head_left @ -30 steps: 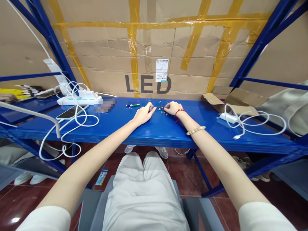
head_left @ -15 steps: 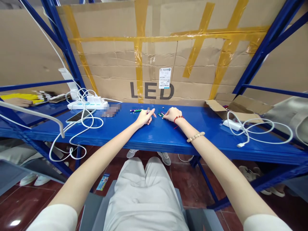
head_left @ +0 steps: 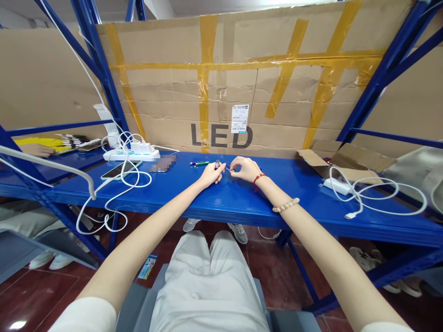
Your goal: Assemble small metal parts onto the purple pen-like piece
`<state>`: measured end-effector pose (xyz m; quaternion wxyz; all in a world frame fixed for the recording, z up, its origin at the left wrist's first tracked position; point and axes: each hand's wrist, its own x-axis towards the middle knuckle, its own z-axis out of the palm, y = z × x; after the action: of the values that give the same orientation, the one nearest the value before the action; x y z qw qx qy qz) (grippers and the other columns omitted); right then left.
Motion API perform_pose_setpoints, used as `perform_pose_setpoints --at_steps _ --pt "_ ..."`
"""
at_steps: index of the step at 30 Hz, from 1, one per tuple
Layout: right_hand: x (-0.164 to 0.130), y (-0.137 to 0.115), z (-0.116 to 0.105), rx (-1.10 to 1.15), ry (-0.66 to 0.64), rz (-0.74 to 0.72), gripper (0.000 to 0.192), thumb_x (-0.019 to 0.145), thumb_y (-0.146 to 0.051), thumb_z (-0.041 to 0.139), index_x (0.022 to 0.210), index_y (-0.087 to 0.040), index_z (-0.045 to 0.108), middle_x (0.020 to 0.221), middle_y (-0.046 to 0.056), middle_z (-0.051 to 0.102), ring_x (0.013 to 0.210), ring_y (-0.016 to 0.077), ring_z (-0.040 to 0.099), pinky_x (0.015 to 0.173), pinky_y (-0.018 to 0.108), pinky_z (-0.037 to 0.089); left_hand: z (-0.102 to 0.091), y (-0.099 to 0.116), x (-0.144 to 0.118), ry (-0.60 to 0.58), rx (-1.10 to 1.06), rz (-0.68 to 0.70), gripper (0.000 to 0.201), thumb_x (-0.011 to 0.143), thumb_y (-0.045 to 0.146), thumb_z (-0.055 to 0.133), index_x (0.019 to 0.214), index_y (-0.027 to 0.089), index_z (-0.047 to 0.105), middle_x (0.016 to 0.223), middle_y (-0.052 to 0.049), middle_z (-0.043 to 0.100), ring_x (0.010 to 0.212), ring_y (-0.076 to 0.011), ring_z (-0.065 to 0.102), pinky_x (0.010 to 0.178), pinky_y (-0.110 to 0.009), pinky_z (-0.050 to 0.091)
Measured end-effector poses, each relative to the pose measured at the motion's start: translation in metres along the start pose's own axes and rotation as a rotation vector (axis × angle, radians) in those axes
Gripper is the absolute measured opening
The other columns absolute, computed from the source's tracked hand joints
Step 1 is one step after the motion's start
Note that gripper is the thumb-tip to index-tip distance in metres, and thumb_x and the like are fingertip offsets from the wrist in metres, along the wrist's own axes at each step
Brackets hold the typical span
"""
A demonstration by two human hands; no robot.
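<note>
My left hand (head_left: 212,174) is closed over the blue tabletop, with a small dark and silvery cylinder (head_left: 217,164) standing up out of its grip. Its exact kind is too small to make out. Close by on the right, my right hand (head_left: 246,169) pinches a slim purple pen-like piece (head_left: 227,168) between thumb and forefinger, its tip pointing at the left hand's fingers. A bit of green shows under the right fingertips. Behind the left hand, slim green and purple pen-like pieces (head_left: 200,163) lie on the table.
On the left are a power strip (head_left: 131,154), a phone (head_left: 122,169) and looped white cables (head_left: 119,189). An open cardboard box (head_left: 349,161) and a white adapter (head_left: 337,186) with its cable lie right. A large taped cardboard sheet (head_left: 166,106) stands behind the blue table (head_left: 277,203).
My right hand has lifted slightly and come left with the purple piece, nearly meeting my left hand. The left fingers have curled in more. The whole view has shifted a little.
</note>
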<state>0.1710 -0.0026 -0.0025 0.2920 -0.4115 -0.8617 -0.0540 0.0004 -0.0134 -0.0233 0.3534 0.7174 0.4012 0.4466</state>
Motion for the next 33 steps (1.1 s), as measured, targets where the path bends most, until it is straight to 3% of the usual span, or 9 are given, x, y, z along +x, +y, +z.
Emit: perform_pose_setpoints --at_steps 5,10,17,26,33 --pt "-0.001 0.000 0.000 0.023 0.009 -0.020 0.005 0.067 -0.021 0.066 0.071 -0.018 0.067 0.078 0.000 0.066 0.070 0.0131 0.060 0.062 0.020 0.043 0.000 -0.002 0.000 0.016 0.009 0.032 0.031 0.093 0.034 0.043 0.076 0.010 0.052 0.043 0.009 0.042 0.030 -0.0030 0.035 0.035 -0.015 0.033" --pt "-0.002 -0.001 0.002 0.040 0.053 0.000 0.023 0.078 -0.026 0.059 0.100 -0.022 0.065 0.089 0.000 0.067 0.067 0.0107 0.061 0.060 0.019 0.044 -0.001 -0.002 0.000 0.034 0.011 0.071 0.031 0.094 0.035 0.039 0.080 0.011 0.052 0.043 0.009 0.042 0.029 -0.0036 0.036 0.034 -0.016 0.032" --pt "-0.001 -0.008 0.002 -0.054 0.060 -0.057 0.031 0.086 -0.036 0.052 0.112 -0.021 0.061 0.089 0.002 0.066 0.069 0.0124 0.060 0.060 0.020 0.041 -0.002 -0.002 -0.001 0.102 0.058 0.112 0.033 0.094 0.037 0.039 0.078 0.011 0.052 0.042 0.010 0.040 0.028 -0.0037 0.034 0.034 -0.016 0.031" --pt "-0.003 -0.012 0.002 -0.244 -0.037 -0.129 0.020 0.089 -0.028 0.049 0.089 -0.014 0.063 0.077 0.004 0.061 0.066 0.0130 0.055 0.054 0.022 0.034 -0.002 0.001 -0.006 0.073 0.155 0.165 0.035 0.093 0.037 0.041 0.073 0.011 0.053 0.042 0.009 0.041 0.031 -0.0045 0.036 0.040 -0.018 0.036" --pt "-0.003 -0.016 0.002 -0.277 -0.008 -0.135 0.017 0.090 -0.025 0.048 0.088 -0.012 0.059 0.075 0.001 0.058 0.064 0.0112 0.051 0.058 0.023 0.038 -0.003 0.003 -0.007 0.068 0.176 0.186 0.035 0.093 0.038 0.041 0.073 0.011 0.052 0.044 0.008 0.042 0.035 -0.0049 0.038 0.042 -0.018 0.035"
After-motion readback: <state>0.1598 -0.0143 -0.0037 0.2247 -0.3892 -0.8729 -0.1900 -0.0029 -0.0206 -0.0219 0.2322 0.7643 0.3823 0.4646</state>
